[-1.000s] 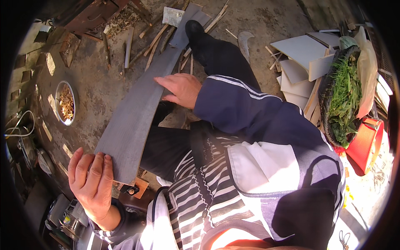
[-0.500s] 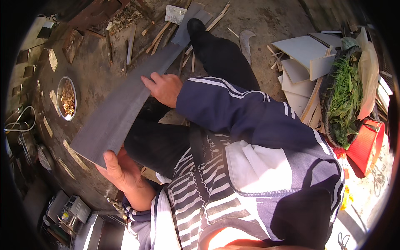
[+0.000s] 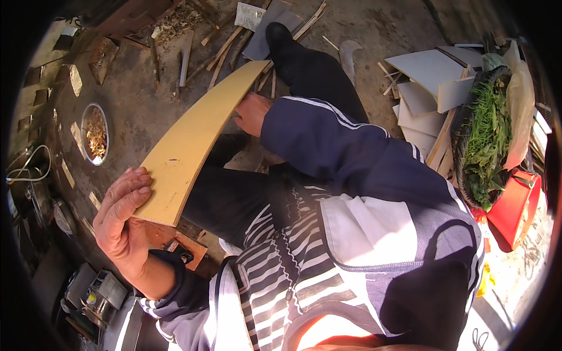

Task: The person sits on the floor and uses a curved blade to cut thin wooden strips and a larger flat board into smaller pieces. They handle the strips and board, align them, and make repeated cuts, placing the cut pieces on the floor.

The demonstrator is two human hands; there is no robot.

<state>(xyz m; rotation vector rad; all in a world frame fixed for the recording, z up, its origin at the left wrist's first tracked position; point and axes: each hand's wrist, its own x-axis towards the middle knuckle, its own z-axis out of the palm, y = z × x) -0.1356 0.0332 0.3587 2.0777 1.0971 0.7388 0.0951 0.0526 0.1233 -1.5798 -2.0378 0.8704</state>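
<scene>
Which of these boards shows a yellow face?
The yellow board held near one end by the left hand. The grey board beside the foot shows grey, and the piled boards at right look pale.

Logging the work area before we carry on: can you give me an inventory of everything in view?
Board: one, yellow, between both hands
Plank: at least one, grey, floor by the foot
Packet: one, whitish, beside plank
Wood strips: several, brown, upper floor
Curved blade: one, greyish, right of leg
Panels: several, whitish, upper right
Greens: one heap, green, dark basket, right
Plastic bag: one, pale, beside greens
Bag: one, red, below greens
Bowl: one, pale-rimmed, left, holding brownish pieces
Lower-left clutter: too dark to count
Left hand: one, bare, board's near end
Right hand: one, bare, partly hidden, board's far end
</scene>
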